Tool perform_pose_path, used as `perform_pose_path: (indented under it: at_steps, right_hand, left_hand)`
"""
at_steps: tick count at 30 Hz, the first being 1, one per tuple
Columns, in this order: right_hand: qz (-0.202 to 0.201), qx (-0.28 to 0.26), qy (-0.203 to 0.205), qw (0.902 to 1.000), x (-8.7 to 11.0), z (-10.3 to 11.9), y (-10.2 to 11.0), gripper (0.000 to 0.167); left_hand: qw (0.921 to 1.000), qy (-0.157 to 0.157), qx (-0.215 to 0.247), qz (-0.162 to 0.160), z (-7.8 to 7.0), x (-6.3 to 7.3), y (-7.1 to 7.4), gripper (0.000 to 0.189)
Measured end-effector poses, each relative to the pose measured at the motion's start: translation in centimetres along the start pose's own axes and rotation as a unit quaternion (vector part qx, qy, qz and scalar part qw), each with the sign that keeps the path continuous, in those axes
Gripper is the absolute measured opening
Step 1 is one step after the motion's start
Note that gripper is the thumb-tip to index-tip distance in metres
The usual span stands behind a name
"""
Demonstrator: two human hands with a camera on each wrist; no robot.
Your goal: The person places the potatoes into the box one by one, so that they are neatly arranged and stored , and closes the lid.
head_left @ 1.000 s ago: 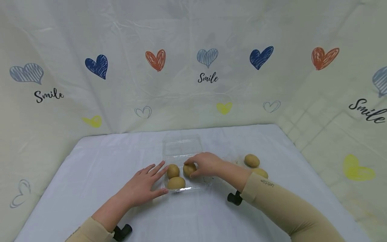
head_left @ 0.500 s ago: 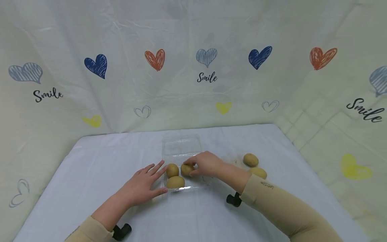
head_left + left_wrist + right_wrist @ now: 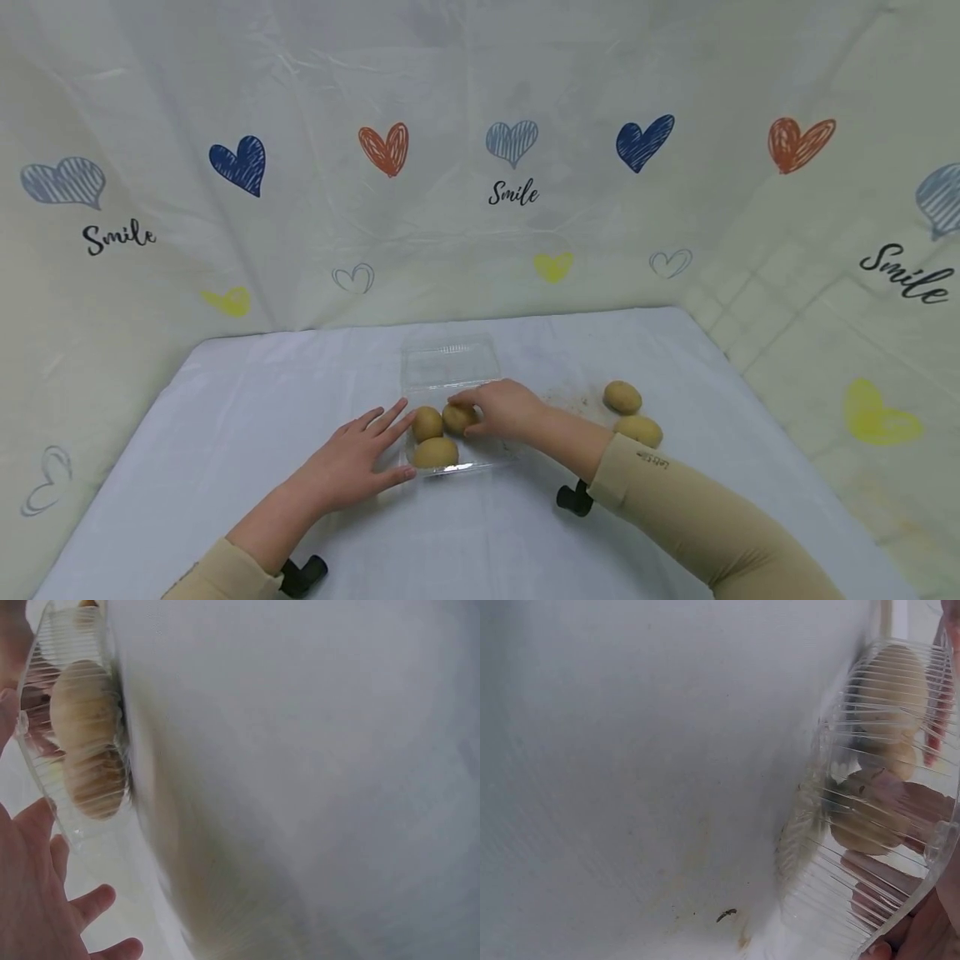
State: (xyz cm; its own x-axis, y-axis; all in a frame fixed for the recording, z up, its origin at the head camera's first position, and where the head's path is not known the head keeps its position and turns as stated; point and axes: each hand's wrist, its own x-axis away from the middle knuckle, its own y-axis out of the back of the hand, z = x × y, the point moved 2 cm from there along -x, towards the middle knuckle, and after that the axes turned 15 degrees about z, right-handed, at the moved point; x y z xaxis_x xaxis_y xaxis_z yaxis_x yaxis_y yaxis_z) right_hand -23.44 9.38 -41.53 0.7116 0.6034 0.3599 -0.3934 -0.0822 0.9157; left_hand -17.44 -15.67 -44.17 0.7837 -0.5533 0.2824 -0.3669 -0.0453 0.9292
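Observation:
A clear plastic clamshell box lies with its lid folded back, away from the person. Two potatoes sit in its left part, one round and one longer potato in front of it. My right hand reaches into the box and grips a third potato between thumb and fingers, close beside the round one. With fingers spread, my left hand rests at the box's left side. Through the ribbed wall, the left wrist view shows a potato; the right wrist view shows the gripped potato.
Two more potatoes, an upper one and a lower one, lie on the white tablecloth right of the box. Brown crumbs are scattered near them. A cloth printed with hearts hangs behind the table.
My right hand has shifted left inside the box, bringing its potato up beside the round one. My left hand stays where it was, and the other potatoes lie as before.

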Motion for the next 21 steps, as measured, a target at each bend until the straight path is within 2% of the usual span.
perform_pose_path:
  at_steps: [6, 13, 21]
  right_hand:
    - [-0.013, -0.003, -0.007, 0.9999, 0.1, -0.1, 0.2, 0.055]
    - [-0.014, -0.035, -0.013, 0.9992, 0.7, -0.6, 0.6, 0.049]
    - [-0.015, -0.077, 0.003, 0.9969, 1.8, -1.3, 1.2, 0.047]
  left_hand:
    - [1.0, 0.001, 0.003, 0.001, -0.1, 0.0, 0.1, 0.088]
    - [1.0, -0.001, 0.002, 0.002, -0.2, 0.1, 0.1, 0.087]
    - [1.0, -0.002, 0.001, -0.002, -0.2, 0.1, 0.1, 0.087]
